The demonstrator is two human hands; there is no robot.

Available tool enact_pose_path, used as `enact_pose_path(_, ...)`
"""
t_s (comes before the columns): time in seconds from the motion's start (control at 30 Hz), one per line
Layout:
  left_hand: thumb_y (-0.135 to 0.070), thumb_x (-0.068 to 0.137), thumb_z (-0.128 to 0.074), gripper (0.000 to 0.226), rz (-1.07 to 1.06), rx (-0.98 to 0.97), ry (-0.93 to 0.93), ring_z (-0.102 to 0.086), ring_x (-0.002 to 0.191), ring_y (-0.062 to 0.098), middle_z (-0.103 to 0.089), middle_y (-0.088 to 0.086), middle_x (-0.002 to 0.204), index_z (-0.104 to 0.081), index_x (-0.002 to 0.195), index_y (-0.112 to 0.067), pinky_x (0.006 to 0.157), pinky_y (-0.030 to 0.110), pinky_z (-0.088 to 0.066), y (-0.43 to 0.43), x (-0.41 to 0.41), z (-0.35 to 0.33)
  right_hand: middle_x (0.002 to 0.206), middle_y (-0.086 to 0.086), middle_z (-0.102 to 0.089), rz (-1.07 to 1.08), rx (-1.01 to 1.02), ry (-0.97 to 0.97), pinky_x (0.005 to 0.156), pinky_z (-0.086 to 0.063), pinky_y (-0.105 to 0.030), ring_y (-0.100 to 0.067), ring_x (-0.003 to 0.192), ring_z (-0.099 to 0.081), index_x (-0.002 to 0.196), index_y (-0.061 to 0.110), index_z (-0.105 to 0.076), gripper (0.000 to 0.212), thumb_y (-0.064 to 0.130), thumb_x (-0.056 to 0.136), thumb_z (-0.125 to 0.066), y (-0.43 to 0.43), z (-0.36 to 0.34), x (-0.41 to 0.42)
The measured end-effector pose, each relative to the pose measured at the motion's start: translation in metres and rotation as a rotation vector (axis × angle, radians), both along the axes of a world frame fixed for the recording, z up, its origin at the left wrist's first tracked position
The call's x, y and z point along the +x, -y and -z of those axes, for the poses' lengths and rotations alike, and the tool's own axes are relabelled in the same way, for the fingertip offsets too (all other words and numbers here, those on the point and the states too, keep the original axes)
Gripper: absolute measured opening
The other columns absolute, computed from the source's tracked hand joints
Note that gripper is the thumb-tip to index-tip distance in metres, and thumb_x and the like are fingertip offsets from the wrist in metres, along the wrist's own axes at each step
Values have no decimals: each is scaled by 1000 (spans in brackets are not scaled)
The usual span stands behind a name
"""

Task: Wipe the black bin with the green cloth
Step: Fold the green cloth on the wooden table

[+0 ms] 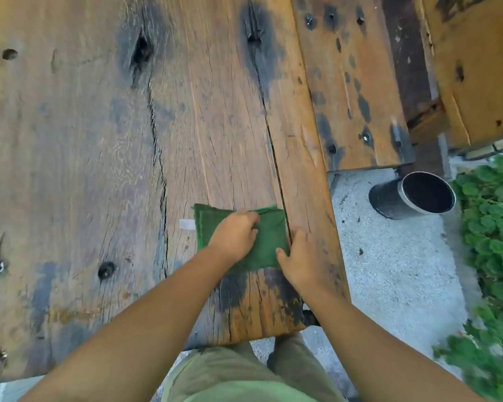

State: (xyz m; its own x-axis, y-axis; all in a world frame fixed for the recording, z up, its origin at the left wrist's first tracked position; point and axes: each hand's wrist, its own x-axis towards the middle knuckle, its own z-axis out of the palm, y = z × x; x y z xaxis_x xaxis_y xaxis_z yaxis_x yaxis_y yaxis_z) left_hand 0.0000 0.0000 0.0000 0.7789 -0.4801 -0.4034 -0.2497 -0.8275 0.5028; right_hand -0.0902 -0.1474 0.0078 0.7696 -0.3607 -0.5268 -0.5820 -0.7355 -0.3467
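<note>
A folded green cloth (266, 242) lies flat on the wooden table (99, 140) near its front right corner. My left hand (235, 236) rests on top of the cloth with its fingers curled over the far edge, pinching the fabric. My right hand (298, 256) lies at the cloth's right edge, fingers fairly straight, touching the cloth and the table. The black bin (413, 195), a round container with a metal rim, stands on the pale ground to the right of the table, beyond both hands.
A wooden bench (355, 82) runs alongside the table's right side, with another wooden piece (476, 68) further right. Green plants (494, 227) border the gravel ground (389, 271). A small white tag (187, 224) sticks out at the cloth's left.
</note>
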Motion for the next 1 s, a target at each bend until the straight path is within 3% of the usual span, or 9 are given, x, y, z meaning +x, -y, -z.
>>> enact_pose_path(0.13, -9, 90, -60, 29, 138, -24, 63, -53, 111, 29, -58, 11, 115, -62, 118, -7, 90, 42, -49, 28, 25, 2, 122, -10, -56, 45, 31, -29, 75, -46, -35, -29, 108, -60, 124, 11, -47, 43, 30, 92, -69, -5, 8, 2)
enact_pose_path(0.2, -14, 89, -64, 36, 216, 56, 52, -51, 112, 30, -54, 11, 119, -58, 124, -10, 92, 44, -47, 36, 35, 5, 124, -10, -55, 44, 33, -20, 83, -51, -39, -28, 110, -58, 125, 10, -47, 46, 32, 91, -70, -10, 11, 2)
enact_pose_path(0.3, -21, 88, -67, 40, 302, 147, 43, -54, 108, 32, -53, 11, 117, -55, 124, -11, 87, 45, -50, 44, 44, 9, 121, -9, -57, 54, -5, -20, 81, -52, -40, -29, 109, -59, 121, 10, -47, 44, 31, 91, -71, -12, 14, 3)
enact_pose_path(0.5, -15, 86, -67, 33, 345, 180, 25, -55, 103, 35, -55, 14, 112, -54, 116, -8, 81, 46, -51, 53, 45, 14, 107, -10, -68, 4, -31, -60, 65, -41, -31, -30, 96, -66, 107, 9, -58, 24, 27, 94, -69, -4, 22, 7)
enact_pose_path(0.67, -1, 84, -61, 16, 340, 123, -10, -53, 98, 31, -54, 13, 109, -59, 100, -5, 72, 40, -46, 55, 46, 14, 104, -9, -59, -3, 24, 2, 62, -40, -33, -28, 88, -61, 97, 12, -53, 18, 26, 93, -63, -2, 25, 1)
enact_pose_path(0.77, 2, 83, -57, 16, 365, 92, -70, -56, 92, 31, -60, 12, 100, -55, 95, -7, 74, 43, -50, 51, 52, 8, 84, -2, -55, 40, 69, 58, 52, -29, -32, -23, 72, -53, 88, 17, -43, 22, 22, 91, -64, -5, 23, -5)
enact_pose_path(0.83, 3, 83, -53, 19, 347, 60, -111, -57, 90, 32, -61, 11, 95, -51, 94, -11, 72, 43, -49, 43, 55, 3, 75, 3, -50, 65, 123, 102, 52, -30, -33, -21, 66, -52, 90, 17, -44, 21, 16, 89, -64, -8, 20, -7)
enact_pose_path(0.93, 5, 84, -52, 29, 310, 1, -136, -59, 98, 28, -65, 9, 107, -61, 107, -11, 83, 43, -50, 25, 61, -6, 76, 4, -50, 60, 159, 150, 54, -36, -34, -21, 67, -53, 97, 18, -45, 20, 15, 89, -64, -16, 13, -7)
enact_pose_path(1.0, 8, 83, -52, 32, 311, -13, -129, -59, 101, 27, -67, 8, 108, -68, 104, -10, 87, 42, -50, 8, 63, -11, 76, 4, -51, 47, 185, 166, 51, -31, -32, -18, 65, -52, 98, 18, -45, 21, 16, 91, -64, -24, 10, -6)
